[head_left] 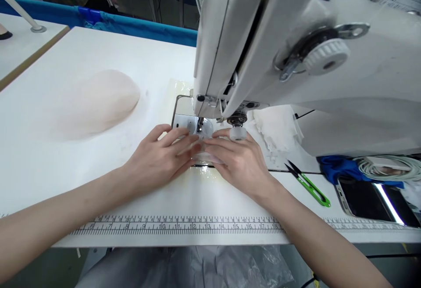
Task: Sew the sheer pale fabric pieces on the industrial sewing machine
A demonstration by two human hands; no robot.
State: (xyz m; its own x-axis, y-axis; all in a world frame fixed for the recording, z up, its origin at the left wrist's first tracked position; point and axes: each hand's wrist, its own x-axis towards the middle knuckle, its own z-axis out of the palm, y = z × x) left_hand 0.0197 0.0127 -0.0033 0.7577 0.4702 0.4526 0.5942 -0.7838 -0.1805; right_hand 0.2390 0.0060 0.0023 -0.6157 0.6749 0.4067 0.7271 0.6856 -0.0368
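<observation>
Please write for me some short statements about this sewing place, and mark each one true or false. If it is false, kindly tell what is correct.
1. Both the left hand and the right hand are near the needle area of the sewing machine. True.
2. The green snips lie to the left of the left hand. False: they lie to the right of the right hand.
3. A pale rounded piece lies on the table, apart from both hands. True.
4. The phone stands upright. False: it lies flat.
5. A measuring scale runs along the table's near edge. True.
</observation>
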